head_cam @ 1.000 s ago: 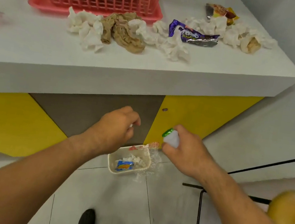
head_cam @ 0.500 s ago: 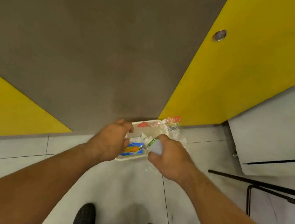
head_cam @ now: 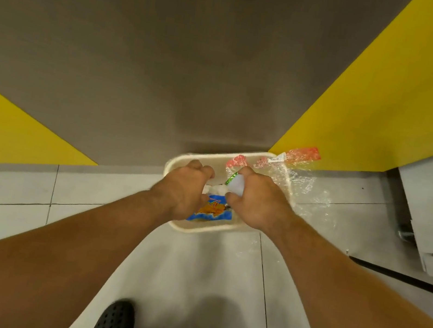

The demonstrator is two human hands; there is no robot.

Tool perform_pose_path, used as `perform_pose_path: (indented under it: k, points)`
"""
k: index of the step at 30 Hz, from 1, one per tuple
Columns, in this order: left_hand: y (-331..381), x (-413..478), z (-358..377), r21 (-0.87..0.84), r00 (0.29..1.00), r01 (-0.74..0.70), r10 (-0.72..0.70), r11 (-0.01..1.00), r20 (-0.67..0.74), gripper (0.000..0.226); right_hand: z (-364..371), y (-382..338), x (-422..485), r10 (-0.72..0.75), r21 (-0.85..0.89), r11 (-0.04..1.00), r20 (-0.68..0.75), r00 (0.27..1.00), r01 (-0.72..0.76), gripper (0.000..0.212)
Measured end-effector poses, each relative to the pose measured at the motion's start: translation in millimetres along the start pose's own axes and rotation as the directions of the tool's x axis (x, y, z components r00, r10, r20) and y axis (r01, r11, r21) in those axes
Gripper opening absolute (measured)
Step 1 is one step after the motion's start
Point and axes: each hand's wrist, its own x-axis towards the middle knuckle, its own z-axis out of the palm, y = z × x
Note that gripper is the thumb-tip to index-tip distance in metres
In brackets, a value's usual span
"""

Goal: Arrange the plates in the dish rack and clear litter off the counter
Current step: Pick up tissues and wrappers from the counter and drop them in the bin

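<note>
Down low, your right hand [head_cam: 256,203] gripping a white wad [head_cam: 237,188] with a green scrap [head_cam: 231,178], your left hand [head_cam: 185,187] curled, contents impossible to tell, both hands above the cream bin [head_cam: 198,229] on the floor [head_cam: 5,185], blue-orange wrapper [head_cam: 213,211] inside.

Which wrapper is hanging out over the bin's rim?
The clear plastic wrapper with red print, draped over the far-right corner of the bin; the blue-and-orange wrapper lies inside it.

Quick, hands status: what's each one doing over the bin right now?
Left hand: fingers curled over the bin; cannot tell if it holds anything.
Right hand: holding a white and green piece of litter.
</note>
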Motion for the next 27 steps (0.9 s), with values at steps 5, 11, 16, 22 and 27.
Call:
perform_pose_path:
  k: [5,11,16,22,27]
  points:
    - [-11.3,-0.6,4.2,-0.010,0.998,-0.004,0.003,1.000,-0.059,0.060,21.8,-2.7,10.6,-0.009,0.110,0.994,0.142,0.990,-0.006,0.069]
    - [-2.2,-10.7,-4.2,0.017,0.994,0.017,-0.015,1.000,-0.112,0.055,-1.3,-7.3,-4.3,-0.082,0.066,0.995,0.095,0.992,0.076,0.063]
    - [21.7,-25.3,-17.1,0.000,0.993,-0.009,0.009,1.000,-0.115,0.047,-44.7,-7.3,-31.5,-0.107,-0.022,0.994,0.030,0.994,0.107,0.046]
    - [44.5,-50.0,-33.5,0.004,0.996,-0.011,0.011,1.000,-0.091,0.044,-75.2,-0.1,-75.8,-0.075,-0.037,0.996,0.016,0.997,0.076,0.046]
    - [67.5,-88.9,-70.1,0.030,0.993,-0.026,0.029,0.999,-0.113,0.043,-110.2,-14.6,-117.7,-0.090,0.016,0.996,-0.022,0.996,0.091,0.044]
